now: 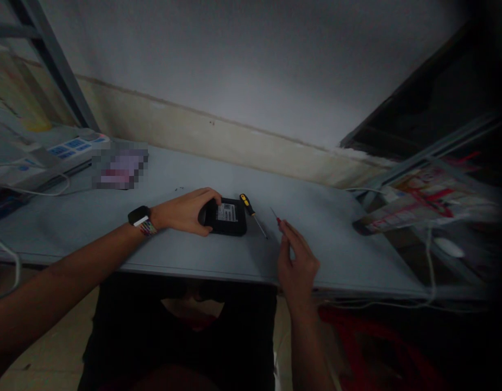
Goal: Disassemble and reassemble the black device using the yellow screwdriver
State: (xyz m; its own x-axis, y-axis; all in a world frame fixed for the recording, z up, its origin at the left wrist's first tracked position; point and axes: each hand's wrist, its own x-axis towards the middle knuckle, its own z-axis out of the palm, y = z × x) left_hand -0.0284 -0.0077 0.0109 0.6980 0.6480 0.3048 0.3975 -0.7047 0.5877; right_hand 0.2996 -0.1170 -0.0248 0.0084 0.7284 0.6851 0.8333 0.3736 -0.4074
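Note:
A small black box-shaped device (228, 216) with a white label on top lies on the pale blue table (161, 239). My left hand (186, 210) grips its left end, thumb under, fingers over the top; a dark watch is on that wrist. Right of the device lies a screwdriver (251, 213) with a yellow and black handle. My right hand (296, 260) hovers near the table's front edge, fingers pinched on a thin red-handled tool (276, 217) whose tip points up and away.
Papers and a flat white item (51, 155) sit at the table's far left, with a white cable (43, 190) trailing. A metal rack with colourful packaging (422, 201) stands to the right. A wall runs behind the table.

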